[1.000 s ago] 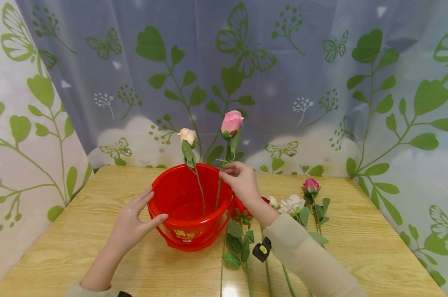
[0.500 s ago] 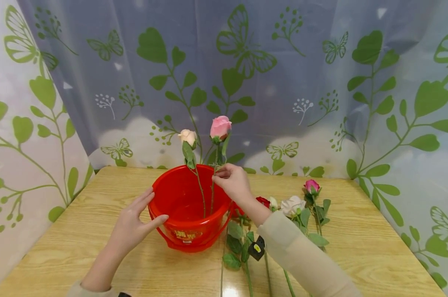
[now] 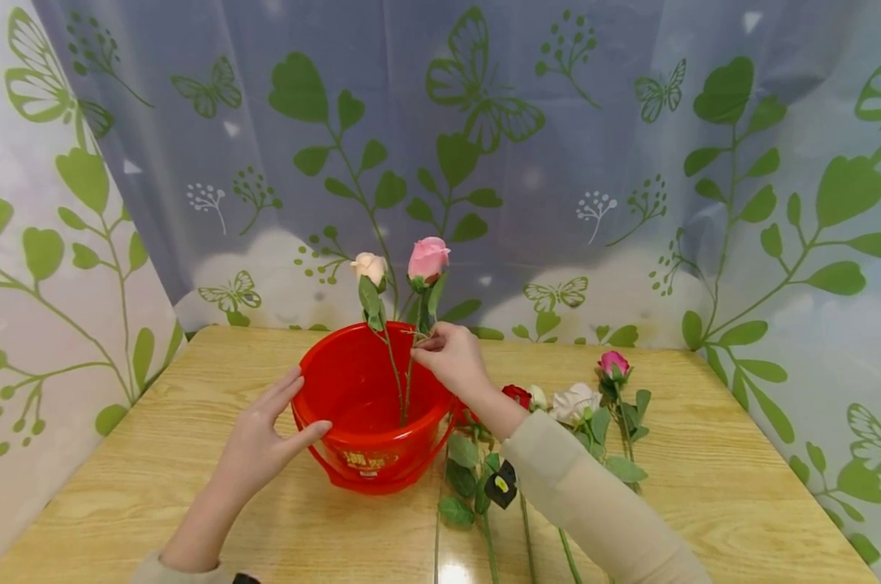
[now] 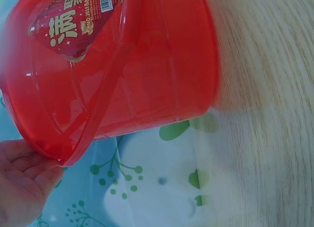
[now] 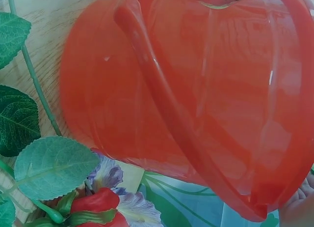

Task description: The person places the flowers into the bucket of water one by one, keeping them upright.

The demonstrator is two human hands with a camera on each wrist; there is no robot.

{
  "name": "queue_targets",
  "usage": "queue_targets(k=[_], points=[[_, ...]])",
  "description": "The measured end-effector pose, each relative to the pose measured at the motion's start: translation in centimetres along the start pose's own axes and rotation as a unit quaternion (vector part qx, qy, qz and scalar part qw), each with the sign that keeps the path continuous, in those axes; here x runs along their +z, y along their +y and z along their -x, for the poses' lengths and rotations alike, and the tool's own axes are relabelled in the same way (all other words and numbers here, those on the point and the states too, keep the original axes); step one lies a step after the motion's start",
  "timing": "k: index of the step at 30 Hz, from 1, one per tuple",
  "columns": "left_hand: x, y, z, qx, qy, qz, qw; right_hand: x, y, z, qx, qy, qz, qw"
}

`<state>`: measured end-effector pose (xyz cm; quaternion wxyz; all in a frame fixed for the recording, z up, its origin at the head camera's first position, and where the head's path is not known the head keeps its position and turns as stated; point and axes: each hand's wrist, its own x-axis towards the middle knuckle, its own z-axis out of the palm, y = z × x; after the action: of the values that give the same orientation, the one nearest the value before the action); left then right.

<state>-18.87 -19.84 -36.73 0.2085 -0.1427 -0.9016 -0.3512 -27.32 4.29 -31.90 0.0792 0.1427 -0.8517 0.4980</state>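
Observation:
A red plastic bucket (image 3: 331, 365) with a gold-lettered label stands on the table. My left hand (image 3: 254, 442) rests at its near left rim, fingers and thumb spread and fairly straight; the left wrist view also has that hand (image 4: 22, 183) at the rim. Over the bucket's right side, my right hand (image 3: 455, 361) pinches the stem of a pink rose (image 3: 428, 259), whose lower stem reaches inside. Beside it a cream rose (image 3: 369, 269) leans upright in the bucket. In the right wrist view the bucket (image 5: 196, 89) hides most of the right hand.
Right of the bucket several flowers lie on the wooden table (image 3: 156, 389), among them a red rose (image 3: 517, 396), a white flower (image 3: 575, 403) and a magenta rose (image 3: 613, 365). A patterned curtain (image 3: 382, 105) hangs behind the table.
My right hand has moved left and slightly lower with the pink rose, bringing it close beside the cream rose. The left hand and the bucket have stayed in place.

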Motion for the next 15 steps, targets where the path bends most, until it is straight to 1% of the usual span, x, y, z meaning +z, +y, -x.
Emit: queue_targets(k=[4, 15], points=[[-0.01, 0.08, -0.02, 0.002, 0.000, 0.000, 1.0000, 0.04, -0.14, -0.02, 0.000, -0.005, -0.003, 1.000], [-0.09, 0.31, 0.03, -0.002, -0.003, -0.001, 1.0000, 0.11, -0.40, 0.04, 0.021, -0.023, -0.030, 0.999]])
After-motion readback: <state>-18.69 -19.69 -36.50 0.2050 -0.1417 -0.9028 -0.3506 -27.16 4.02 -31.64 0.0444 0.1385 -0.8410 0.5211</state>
